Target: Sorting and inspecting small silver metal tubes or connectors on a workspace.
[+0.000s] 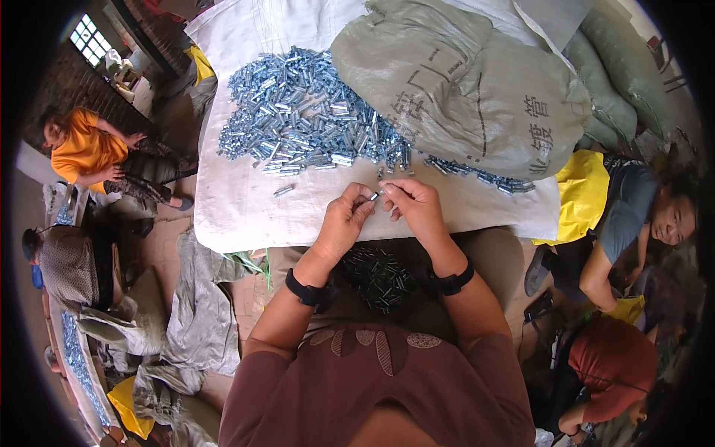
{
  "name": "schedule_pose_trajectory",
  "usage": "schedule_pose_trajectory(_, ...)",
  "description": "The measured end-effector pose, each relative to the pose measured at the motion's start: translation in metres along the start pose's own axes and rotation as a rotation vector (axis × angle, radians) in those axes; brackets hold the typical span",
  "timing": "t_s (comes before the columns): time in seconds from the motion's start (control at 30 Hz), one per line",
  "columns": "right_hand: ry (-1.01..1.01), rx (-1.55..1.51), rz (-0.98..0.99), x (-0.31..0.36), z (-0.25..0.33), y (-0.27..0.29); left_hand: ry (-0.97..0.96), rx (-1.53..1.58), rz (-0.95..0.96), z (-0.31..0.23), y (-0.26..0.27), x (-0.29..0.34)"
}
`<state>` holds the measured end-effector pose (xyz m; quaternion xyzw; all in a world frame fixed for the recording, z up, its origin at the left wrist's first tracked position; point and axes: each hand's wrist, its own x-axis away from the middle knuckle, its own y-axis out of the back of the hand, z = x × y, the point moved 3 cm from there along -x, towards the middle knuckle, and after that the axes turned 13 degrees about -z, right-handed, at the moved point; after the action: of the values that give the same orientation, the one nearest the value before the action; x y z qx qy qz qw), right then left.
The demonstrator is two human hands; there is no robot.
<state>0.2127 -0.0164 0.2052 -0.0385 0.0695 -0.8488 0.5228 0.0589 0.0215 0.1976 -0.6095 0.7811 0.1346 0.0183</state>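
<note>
Over the near edge of the white-covered table (238, 212) my two hands meet, fingertips almost touching. My left hand (345, 216) pinches a small shiny metal sleeve (374, 197). Close against its end, my right hand (414, 203) is closed in a pinch; what it holds is too small to make out. Beyond them spreads a big heap of similar bluish-silver metal sleeves (298, 112). A lone sleeve (284, 191) lies to the left of my hands. Below my wrists, in my lap, sits a pile of small dark rod-like pieces (378, 277).
A grey-green woven sack (469, 89) covers the heap's right side. Full sacks (611, 74) stand at the far right. People sit on both sides: one in an orange shirt (93, 149) at left, one in a grey shirt (633, 201) at right. Empty sacks (197, 313) lie on the left floor.
</note>
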Motion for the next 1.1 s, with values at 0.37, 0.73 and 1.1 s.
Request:
schedule_pose_trajectory(0.37, -0.166, 0.028, 0.117, 0.010, 0.001, 0.008, 0.465, 0.714, -0.029, -0.007, -0.013, 0.003)
schedule_pose_trajectory(0.73, -0.031, 0.046, 0.034, 0.006, 0.016, 0.015, 0.279, 0.302, 0.194, -0.007, -0.023, 0.012)
schedule_pose_trajectory(1.1, 0.257, 0.459, 0.032, 0.005, 0.018, 0.020, 0.018, 0.057, 0.098, -0.003, -0.021, 0.013)
